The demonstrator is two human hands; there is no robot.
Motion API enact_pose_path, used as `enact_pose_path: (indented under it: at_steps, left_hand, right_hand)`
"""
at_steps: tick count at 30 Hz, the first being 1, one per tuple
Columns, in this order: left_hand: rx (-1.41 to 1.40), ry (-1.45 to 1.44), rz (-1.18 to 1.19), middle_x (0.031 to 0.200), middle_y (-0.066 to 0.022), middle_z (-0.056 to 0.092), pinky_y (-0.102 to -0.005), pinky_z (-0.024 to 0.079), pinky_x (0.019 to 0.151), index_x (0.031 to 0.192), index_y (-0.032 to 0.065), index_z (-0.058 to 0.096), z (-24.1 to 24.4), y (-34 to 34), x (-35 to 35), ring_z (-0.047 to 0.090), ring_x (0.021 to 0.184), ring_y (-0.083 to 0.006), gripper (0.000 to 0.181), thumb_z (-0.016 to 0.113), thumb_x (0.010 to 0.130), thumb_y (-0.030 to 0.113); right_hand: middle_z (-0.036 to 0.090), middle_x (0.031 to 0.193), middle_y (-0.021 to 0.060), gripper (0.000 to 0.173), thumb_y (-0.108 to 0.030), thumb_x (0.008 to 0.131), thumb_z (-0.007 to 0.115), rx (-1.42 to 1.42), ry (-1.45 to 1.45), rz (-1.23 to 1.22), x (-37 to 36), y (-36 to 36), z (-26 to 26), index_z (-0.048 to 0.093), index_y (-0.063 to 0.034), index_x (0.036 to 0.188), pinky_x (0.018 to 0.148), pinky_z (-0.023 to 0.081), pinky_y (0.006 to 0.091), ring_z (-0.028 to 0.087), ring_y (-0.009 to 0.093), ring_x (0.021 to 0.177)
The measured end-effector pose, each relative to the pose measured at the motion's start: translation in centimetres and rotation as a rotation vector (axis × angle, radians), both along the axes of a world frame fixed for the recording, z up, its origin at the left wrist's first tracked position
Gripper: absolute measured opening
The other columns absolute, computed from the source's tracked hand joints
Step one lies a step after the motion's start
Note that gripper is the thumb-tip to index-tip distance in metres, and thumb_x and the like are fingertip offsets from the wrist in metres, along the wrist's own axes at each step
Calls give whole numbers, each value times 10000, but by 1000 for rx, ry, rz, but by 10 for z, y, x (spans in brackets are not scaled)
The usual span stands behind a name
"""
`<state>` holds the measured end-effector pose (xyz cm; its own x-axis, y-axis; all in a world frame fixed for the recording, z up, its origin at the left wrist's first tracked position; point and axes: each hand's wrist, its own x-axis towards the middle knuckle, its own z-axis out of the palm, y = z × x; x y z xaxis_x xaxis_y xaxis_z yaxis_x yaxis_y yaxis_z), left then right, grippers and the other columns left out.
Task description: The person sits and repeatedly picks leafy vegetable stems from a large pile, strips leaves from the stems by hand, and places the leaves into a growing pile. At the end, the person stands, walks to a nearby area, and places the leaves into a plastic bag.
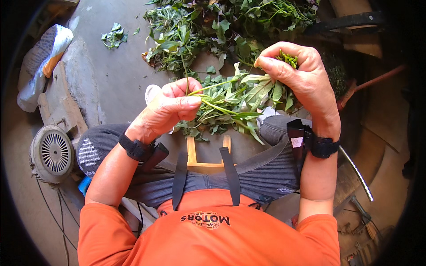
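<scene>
Between the thumb and fingers of my left hand (176,103) are pinched the thin green stems (214,87) of a leafy vine sprig. Its narrow leaves reach right, below my other hand. My right hand (293,66) is closed around a bunch of cut stems (288,59), their ends poking out at the top of the fist. Leaves (263,88) hang out beneath that fist. Under both hands lies a loose pile of leafy greens (213,123) on the floor between my legs. A larger heap of greens (226,30) spreads farther ahead.
A small clump of leaves (114,36) lies on the grey floor (109,83). At the left are a printed plastic sack (43,66) and an electric motor with a vented cover (53,151). A wooden stool (206,168) is under me. A reddish rod (376,79) slants at the right.
</scene>
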<state>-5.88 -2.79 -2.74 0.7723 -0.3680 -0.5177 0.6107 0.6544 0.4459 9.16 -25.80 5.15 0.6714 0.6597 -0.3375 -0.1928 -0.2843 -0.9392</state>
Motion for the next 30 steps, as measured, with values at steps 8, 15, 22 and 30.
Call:
enact_pose_path:
  at_steps: [8, 15, 22, 30]
  left_hand:
    - [69, -36, -8, 764, 58, 492, -194, 286, 522, 964, 82, 514, -2, -2, 1, 364, 585, -33, 250, 719, 822, 95]
    - [0, 22, 39, 739, 49, 488, -193, 296, 523, 932, 83, 514, -4, -1, 0, 355, 578, -33, 177, 666, 854, 125]
    - [4, 37, 26, 701, 43, 396, -194, 273, 497, 933, 103, 511, -10, 1, 1, 316, 567, -48, 136, 582, 949, 218]
    - [-184, 98, 93, 628, 31, 375, -233, 229, 474, 720, 132, 436, -6, 1, 2, 280, 519, -75, 369, 451, 1003, 368]
  right_hand:
    - [623, 803, -48, 141, -145, 879, 699, -77, -19, 44, 1, -5, -5, 678, -13, 925, 644, 432, 169, 530, 7, 721]
    - [608, 782, -62, 130, -147, 882, 691, -58, -85, -76, 7, -14, -5, 675, -26, 930, 633, 422, 165, 521, -2, 706]
    - [601, 786, -67, 139, -154, 888, 694, -111, -16, 31, 4, -15, -10, 669, -23, 929, 625, 422, 163, 526, -1, 704]
    - [592, 753, -60, 151, -171, 894, 678, -184, -16, 152, 5, -16, -8, 662, -22, 906, 608, 409, 175, 505, 2, 688]
